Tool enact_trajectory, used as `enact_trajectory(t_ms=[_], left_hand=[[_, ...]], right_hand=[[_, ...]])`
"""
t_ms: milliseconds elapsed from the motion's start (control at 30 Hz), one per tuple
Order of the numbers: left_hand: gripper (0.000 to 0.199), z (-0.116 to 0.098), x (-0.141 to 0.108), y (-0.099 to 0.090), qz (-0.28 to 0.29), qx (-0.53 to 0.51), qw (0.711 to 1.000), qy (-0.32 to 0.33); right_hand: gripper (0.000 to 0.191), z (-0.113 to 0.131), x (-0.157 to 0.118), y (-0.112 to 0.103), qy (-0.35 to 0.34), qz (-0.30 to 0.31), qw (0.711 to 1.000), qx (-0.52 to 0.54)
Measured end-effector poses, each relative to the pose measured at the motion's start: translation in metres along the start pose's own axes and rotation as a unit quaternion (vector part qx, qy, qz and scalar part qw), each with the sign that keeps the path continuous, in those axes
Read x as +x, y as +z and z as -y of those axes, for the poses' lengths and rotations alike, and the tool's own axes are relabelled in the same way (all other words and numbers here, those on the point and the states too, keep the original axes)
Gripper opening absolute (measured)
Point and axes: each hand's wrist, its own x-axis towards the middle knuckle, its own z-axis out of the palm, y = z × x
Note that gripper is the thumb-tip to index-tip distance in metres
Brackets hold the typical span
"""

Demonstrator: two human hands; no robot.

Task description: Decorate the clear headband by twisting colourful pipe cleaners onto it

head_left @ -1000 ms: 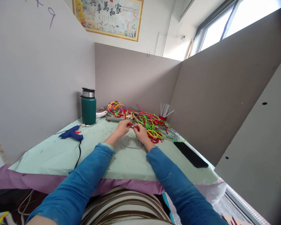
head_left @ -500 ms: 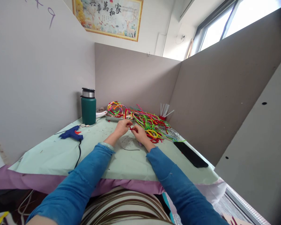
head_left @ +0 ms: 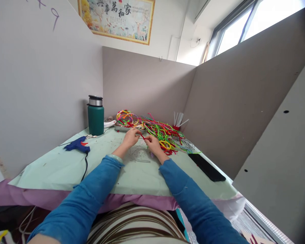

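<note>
Between my two hands runs a short red fuzzy stem (head_left: pixel 142 137), twisted near its middle. My left hand (head_left: pixel 131 137) pinches its left end, and my right hand (head_left: pixel 152 143) pinches it from the right. Beneath and between the hands, a thin grey wire hoop (head_left: pixel 139 160) hangs or rests over the table; how it joins the red stem is too small to tell. Just behind my right hand spreads a pile of coloured fuzzy stems (head_left: pixel 162 130). A metal tray (head_left: pixel 120 128) with coloured rings stands behind my left hand.
A green bottle (head_left: pixel 96 118) stands at the back left, with a blue glue gun (head_left: pixel 77 145) and its cord in front. A black phone (head_left: pixel 207 167) lies at the right edge. White sticks (head_left: pixel 178 119) stand in a red holder at the back. Grey partitions surround the table.
The upright red end above my left hand is no longer seen; the red stem now stretches between both hands. My hands are slightly farther apart, and the wire hoop has shifted slightly.
</note>
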Motion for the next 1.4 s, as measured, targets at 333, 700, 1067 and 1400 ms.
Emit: enact_trajectory(t_ms=[333,700,1067,1400], left_hand=[[0.025,-0.005,-0.004,0.005,0.062,0.053,0.989,0.123],[0.021,-0.008,-0.003,0.002,0.092,0.061,0.992,0.053],[0.022,-0.008,0.000,-0.001,0.134,0.000,0.990,-0.039],[0.035,0.001,0.000,0.006,0.170,-0.102,0.977,-0.078]], right_hand=[[0.013,-0.007,0.003,0.003,0.004,-0.014,1.000,0.009],[0.015,-0.006,0.000,0.003,-0.020,0.002,1.000,-0.024],[0.014,-0.003,-0.001,0.001,-0.045,-0.005,0.997,-0.057],[0.015,0.003,-0.004,-0.002,-0.058,-0.003,0.996,-0.066]])
